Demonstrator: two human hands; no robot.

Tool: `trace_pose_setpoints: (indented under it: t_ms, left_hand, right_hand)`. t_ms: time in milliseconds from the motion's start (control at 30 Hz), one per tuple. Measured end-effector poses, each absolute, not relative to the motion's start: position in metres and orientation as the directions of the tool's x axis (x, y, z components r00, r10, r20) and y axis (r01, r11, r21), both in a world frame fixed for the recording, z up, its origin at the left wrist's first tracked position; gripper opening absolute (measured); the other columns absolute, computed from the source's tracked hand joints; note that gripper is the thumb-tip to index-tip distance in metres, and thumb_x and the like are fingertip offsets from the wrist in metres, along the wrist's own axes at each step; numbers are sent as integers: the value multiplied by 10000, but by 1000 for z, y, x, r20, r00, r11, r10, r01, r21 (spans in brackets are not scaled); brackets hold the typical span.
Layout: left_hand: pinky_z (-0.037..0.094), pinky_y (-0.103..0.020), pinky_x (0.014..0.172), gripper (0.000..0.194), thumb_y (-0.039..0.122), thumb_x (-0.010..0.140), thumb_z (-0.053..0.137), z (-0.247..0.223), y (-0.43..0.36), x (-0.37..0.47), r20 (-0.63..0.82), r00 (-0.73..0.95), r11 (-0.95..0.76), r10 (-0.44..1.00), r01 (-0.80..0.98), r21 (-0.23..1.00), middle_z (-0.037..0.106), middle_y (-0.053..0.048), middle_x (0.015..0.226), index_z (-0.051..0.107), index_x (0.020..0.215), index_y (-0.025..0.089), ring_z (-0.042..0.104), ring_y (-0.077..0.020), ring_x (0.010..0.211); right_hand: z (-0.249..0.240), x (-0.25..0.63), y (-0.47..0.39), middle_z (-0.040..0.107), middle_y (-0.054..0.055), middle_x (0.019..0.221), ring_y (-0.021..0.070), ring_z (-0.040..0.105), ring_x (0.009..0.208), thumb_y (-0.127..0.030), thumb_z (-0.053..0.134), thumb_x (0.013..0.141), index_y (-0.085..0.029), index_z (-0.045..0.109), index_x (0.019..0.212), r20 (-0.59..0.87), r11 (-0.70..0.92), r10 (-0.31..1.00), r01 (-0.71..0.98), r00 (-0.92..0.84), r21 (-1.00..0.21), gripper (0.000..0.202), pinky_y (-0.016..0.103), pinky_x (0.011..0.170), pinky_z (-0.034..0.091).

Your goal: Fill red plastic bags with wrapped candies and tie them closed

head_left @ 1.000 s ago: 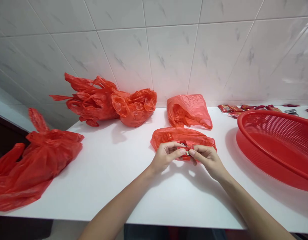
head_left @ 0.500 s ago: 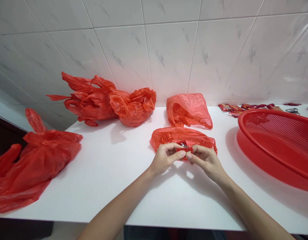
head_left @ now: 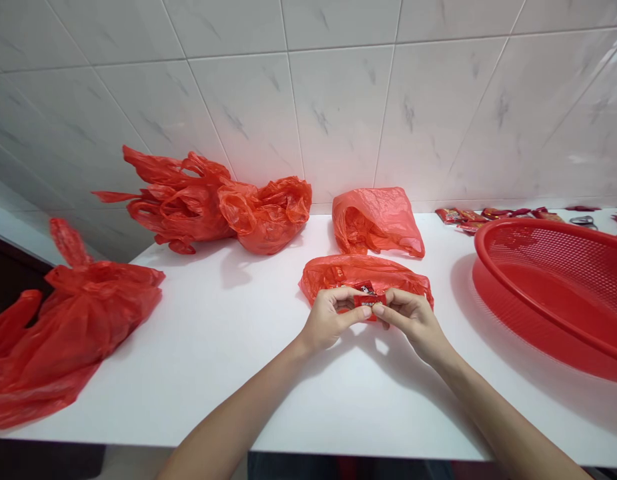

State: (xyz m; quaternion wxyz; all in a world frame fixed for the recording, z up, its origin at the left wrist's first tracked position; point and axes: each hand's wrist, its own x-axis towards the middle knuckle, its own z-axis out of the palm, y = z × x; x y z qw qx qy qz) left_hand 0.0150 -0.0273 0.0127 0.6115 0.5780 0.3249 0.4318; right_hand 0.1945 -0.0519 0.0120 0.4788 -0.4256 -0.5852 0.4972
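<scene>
Between my two hands is a small red packet with pale print. My left hand pinches its left end between thumb and fingers. On the right end, the thumb and fingers of my right hand are closed. Just behind the packet lies an open red plastic bag, with a dark packet showing at its opening. Another red bag rests behind that one, its mouth facing forward.
Knotted red bags stand against the tiled wall, and a larger one is at the left edge. A red mesh basket occupies the right of the white table. Small red packets lie behind it.
The packet's printed face shows more between my fingertips, and my thumbs are slightly further apart. The bags and basket have not visibly moved on the table.
</scene>
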Motion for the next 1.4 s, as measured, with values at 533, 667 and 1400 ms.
trace_pose_setpoints:
  t_ms: [533, 667, 1400]
  left_hand:
    - [591, -412, 861, 242, 359, 774, 799, 12, -24, 11, 122, 521, -39, 845, -169, 985, 773, -94, 935, 791, 916, 163, 739, -262, 871]
    - [601, -386, 815, 276, 423, 790, 771, 15, -24, 12, 99, 513, -29, 853, -144, 989, 761, -76, 836, 785, 860, 156, 734, -247, 824]
    - [396, -280, 617, 397, 492, 764, 736, 15, -24, 15, 87, 470, -90, 878, -17, 996, 585, -22, 597, 655, 584, 148, 508, -140, 625]
  right_hand:
    - [16, 193, -55, 590, 6, 651, 144, 525, 609, -536, 708, 831, -193, 612, 716, 152, 160, 974, 32, -169, -987, 374, 277, 593, 426]
    - [16, 193, -55, 579, -1, 627, 142, 520, 599, -548, 700, 835, -194, 606, 709, 162, 173, 973, 54, -163, -983, 387, 275, 585, 416]
    - [15, 193, -52, 603, -4, 685, 120, 514, 598, -465, 758, 816, -194, 652, 764, 168, 153, 982, -168, -80, -974, 295, 260, 574, 449]
